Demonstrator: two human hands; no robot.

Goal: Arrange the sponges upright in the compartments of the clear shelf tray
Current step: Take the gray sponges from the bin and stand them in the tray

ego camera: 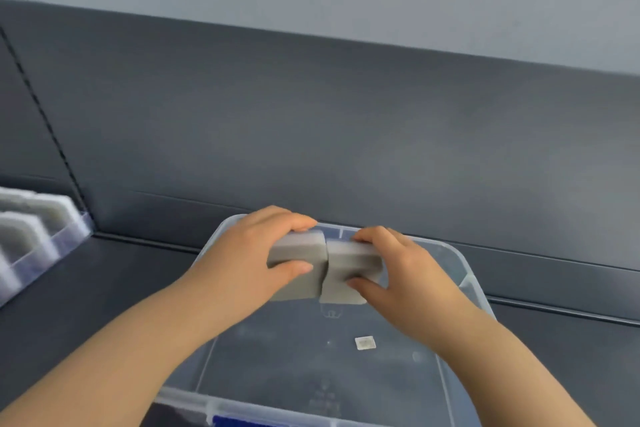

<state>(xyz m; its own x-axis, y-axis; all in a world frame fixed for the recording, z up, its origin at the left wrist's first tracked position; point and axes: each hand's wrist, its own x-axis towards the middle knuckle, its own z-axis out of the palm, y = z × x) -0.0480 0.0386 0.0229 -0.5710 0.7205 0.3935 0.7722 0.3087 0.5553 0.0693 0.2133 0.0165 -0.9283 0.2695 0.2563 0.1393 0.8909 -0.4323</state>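
We see left hand (242, 262) and right hand (410, 270), both bare. Left forearm (114, 350) bare up to frame edge at 8 o'clock; right forearm (505, 367) bare up to edge at 4 o'clock. We note short, plain nails on thumbs (298, 269).

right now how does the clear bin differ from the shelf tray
The clear bin is one open space with a small white square on its floor; the shelf tray is split into compartments holding upright sponges. The bin sits centre front; the tray is far left, cut off. Both are clear plastic.
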